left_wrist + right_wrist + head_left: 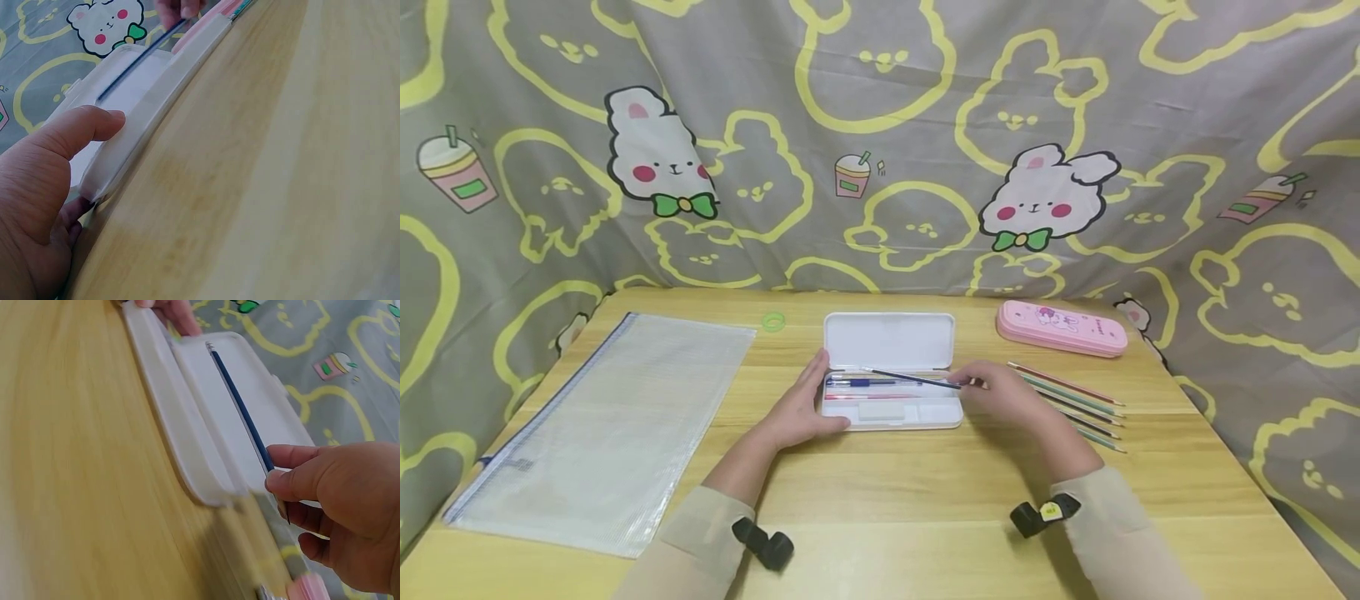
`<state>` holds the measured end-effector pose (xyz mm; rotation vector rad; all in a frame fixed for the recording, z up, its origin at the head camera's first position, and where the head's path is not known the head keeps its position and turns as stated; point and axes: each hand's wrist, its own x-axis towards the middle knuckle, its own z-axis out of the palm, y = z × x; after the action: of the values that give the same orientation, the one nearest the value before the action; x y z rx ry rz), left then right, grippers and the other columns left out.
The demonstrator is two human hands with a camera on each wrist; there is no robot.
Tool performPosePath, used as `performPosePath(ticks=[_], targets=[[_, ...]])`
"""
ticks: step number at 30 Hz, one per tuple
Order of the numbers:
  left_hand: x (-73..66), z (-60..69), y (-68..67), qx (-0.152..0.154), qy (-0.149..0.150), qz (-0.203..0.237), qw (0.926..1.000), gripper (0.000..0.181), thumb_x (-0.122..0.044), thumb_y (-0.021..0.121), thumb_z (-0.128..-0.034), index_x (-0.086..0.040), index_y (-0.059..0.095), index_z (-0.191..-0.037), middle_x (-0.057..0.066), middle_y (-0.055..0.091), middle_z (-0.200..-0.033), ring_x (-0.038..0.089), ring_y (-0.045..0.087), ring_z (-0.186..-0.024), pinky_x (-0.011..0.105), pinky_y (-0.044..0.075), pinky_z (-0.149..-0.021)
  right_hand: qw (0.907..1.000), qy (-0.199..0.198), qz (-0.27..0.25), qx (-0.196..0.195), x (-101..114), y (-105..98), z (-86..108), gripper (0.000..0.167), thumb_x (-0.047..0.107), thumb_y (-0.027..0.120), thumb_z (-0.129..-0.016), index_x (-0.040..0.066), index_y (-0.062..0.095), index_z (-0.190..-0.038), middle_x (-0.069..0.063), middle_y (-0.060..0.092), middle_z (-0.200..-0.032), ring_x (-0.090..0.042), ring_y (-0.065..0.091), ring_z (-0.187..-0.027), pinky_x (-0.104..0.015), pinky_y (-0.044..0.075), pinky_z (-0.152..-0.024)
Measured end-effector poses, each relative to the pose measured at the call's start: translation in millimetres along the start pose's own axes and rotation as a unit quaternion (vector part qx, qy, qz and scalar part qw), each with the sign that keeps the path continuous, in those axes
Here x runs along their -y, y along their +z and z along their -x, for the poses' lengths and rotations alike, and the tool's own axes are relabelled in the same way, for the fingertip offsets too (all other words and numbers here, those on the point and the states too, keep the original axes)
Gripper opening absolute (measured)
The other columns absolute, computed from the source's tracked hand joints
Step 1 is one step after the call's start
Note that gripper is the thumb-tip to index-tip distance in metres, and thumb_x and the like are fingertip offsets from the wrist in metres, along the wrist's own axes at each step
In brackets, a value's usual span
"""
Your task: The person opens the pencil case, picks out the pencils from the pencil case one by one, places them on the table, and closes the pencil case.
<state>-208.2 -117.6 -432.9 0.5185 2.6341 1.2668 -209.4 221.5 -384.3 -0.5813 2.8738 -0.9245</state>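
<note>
A white pencil case (891, 421) lies with its lid raised at the middle of the table. Inside it are a blue pen (861, 382), a red-tinted slim item (857, 397) and a white eraser (882, 412). My left hand (801, 408) grips the case's left end, thumb at the front edge and fingers round the far side. Between thumb and fingers, my right hand (1000, 392) pinches a dark blue pencil (240, 406) near its pointed end. The pencil slants over the case, its eraser end towards the left; whether it touches the case I cannot tell.
Several pencils (1078, 409) lie right of the case. Behind them is a closed pink pencil case (1062, 329). On the left lies a clear zip pouch (602, 433), and a green ring (772, 322) sits near the back edge. A patterned curtain (917, 150) hangs behind the table.
</note>
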Motion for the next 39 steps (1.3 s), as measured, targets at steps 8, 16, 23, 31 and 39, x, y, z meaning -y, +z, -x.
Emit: performPosePath(ticks=[8,16,23,31,39], targets=[[1.5,-0.3,-0.1,0.001,0.001,-0.003,1.0000,0.118,-0.033,0.082,-0.0742,-0.004,0.003,-0.157,0.012,-0.001,-0.166,0.034,0.003,-0.153,0.053,0.011,-0.123,0.9990,0.022,0.000,-0.040,-24,-22,39.1,0.022,0.002,0.059,-0.094,0.005,0.072,-0.112,-0.009,0.070,-0.104,-0.018,0.060,-0.091,-0.032,0.051,-0.077],[2.0,-0.2,-0.3,0.001,0.003,0.004,1.0000,0.118,-0.032,0.082,-0.0745,-0.003,0.002,-0.157,0.013,-0.001,-0.166,0.034,0.002,-0.153,0.053,0.010,-0.123,0.9952,0.056,0.042,-0.068,-51,-35,77.8,0.024,0.003,0.060,-0.093,0.008,0.072,-0.113,-0.007,0.070,-0.105,-0.010,0.056,-0.089,-0.029,0.049,-0.076],[1.8,-0.4,0.2,0.002,0.002,0.008,1.0000,0.119,-0.031,0.082,-0.0743,-0.004,0.002,-0.157,0.013,-0.001,-0.166,0.034,0.002,-0.153,0.053,0.010,-0.123,0.9914,0.094,0.054,-0.073,-69,-40,109.3,0.023,0.005,0.060,-0.094,0.007,0.071,-0.113,-0.014,0.070,-0.115,-0.024,0.063,-0.106,-0.037,0.052,-0.088],[1.7,-0.6,0.2,0.001,0.004,0.003,1.0000,0.118,-0.031,0.082,-0.0748,-0.004,0.002,-0.157,0.013,-0.001,-0.166,0.033,0.002,-0.153,0.052,0.010,-0.123,0.9879,0.111,0.080,-0.072,-87,-43,136.5,0.021,0.004,0.061,-0.093,0.008,0.072,-0.110,-0.015,0.068,-0.112,-0.030,0.063,-0.101,-0.029,0.051,-0.078],[1.6,-0.7,0.3,0.001,0.005,0.003,1.0000,0.118,-0.031,0.082,-0.0745,-0.003,0.002,-0.157,0.014,-0.001,-0.166,0.033,0.002,-0.153,0.052,0.010,-0.123,0.9856,0.128,0.085,-0.071,-95,-43,146.5,0.020,0.003,0.060,-0.093,0.006,0.072,-0.110,-0.022,0.066,-0.117,-0.044,0.060,-0.110,-0.056,0.050,-0.089]])
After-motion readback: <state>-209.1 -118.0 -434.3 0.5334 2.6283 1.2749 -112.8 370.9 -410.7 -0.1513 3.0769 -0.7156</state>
